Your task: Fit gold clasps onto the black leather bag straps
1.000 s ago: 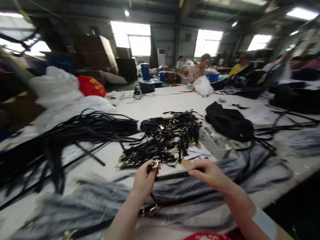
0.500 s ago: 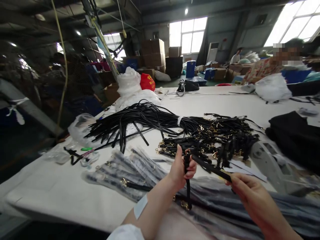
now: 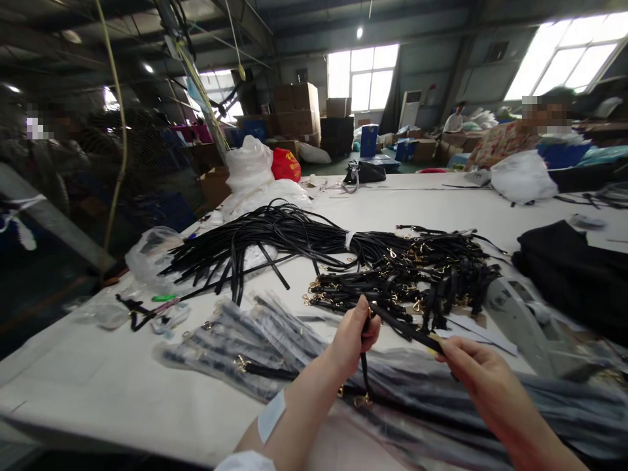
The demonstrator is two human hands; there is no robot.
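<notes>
Between my two hands runs a black strap [image 3: 405, 324], slanting down to the right. My left hand [image 3: 354, 332] is closed round its buckle end, with a short length hanging below that ends in a gold clasp [image 3: 362, 400]. The fingers mostly hide the buckle. My right hand [image 3: 471, 363] pinches the strap farther along. Underneath lie straps in clear plastic sleeves [image 3: 294, 327], and one bare strap with a gold clasp [image 3: 241, 363] rests across them. Just beyond my hands is a pile of short black straps with gold clasps [image 3: 417, 261].
A bundle of long black straps [image 3: 265, 226] tied with a white band lies across the white table [image 3: 88, 379]. At right stand a grey machine [image 3: 524, 324] and black fabric [image 3: 574, 268]. Plastic bags [image 3: 250, 163] sit at the far left edge. People are in the background.
My left hand has turned, so its fingers cover more of the buckle, and the hanging clasp end has shifted slightly. The strap stays in both hands. The camera view has moved a little.
</notes>
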